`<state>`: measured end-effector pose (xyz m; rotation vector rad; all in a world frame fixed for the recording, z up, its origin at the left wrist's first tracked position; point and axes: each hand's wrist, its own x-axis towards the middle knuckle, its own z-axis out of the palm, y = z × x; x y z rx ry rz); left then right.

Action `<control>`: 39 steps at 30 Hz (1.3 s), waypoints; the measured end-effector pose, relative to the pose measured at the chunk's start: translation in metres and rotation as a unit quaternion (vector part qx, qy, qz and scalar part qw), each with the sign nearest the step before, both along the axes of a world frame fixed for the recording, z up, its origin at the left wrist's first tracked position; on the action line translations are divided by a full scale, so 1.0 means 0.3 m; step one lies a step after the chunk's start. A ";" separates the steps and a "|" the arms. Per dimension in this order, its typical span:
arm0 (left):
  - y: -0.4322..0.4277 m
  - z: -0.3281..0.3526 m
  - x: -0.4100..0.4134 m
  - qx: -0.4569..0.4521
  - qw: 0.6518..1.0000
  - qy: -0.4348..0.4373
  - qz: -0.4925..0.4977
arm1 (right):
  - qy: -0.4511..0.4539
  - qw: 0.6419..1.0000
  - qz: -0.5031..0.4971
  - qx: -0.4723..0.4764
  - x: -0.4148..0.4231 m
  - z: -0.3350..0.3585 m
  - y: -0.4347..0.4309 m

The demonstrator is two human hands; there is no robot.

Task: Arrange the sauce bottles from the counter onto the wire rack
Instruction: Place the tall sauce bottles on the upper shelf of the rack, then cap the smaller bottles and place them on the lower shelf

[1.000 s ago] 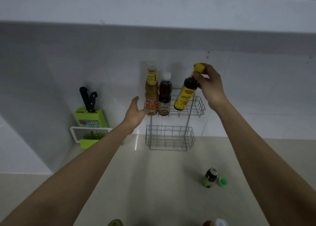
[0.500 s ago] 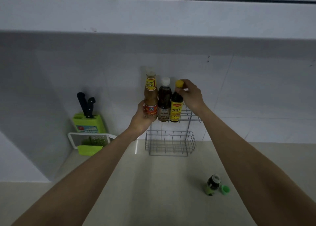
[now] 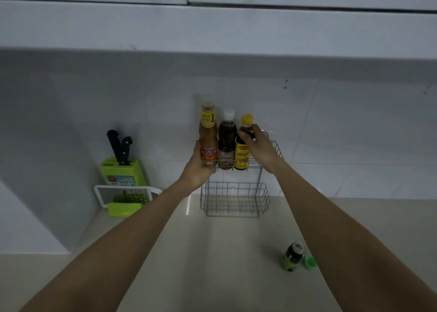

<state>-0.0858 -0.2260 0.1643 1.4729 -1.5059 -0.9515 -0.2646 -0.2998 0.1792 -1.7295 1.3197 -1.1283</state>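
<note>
Yellow-capped dark sauce bottle (image 3: pixel 243 146) with yellow Thai-script label gripped by right hand (image 3: pixel 259 146) fingers, left hand (image 3: pixel 198 167) clasping tall orange-labelled bottle (image 3: pixel 208 134) marked "1", grey wire rack (image 3: pixel 236 200), beige surface (image 3: pixel 224 252), white tiled wall.

Three sauce bottles stand upright side by side in the wire rack's (image 3: pixel 269 194) top basket: a tall tan one (image 3: pixel 208 136), a dark one with a white cap (image 3: pixel 227 141), and a yellow-capped dark one (image 3: pixel 243 151). A small green-labelled bottle (image 3: pixel 292 256) sits on the counter (image 3: pixel 224 252), well apart from the rack, green cap (image 3: pixel 310 262) just beside it.
</note>
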 end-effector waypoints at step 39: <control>0.923 -0.544 0.381 0.229 0.973 0.030 -0.019 | 0.224 0.883 0.404 0.085 0.298 -0.339 0.709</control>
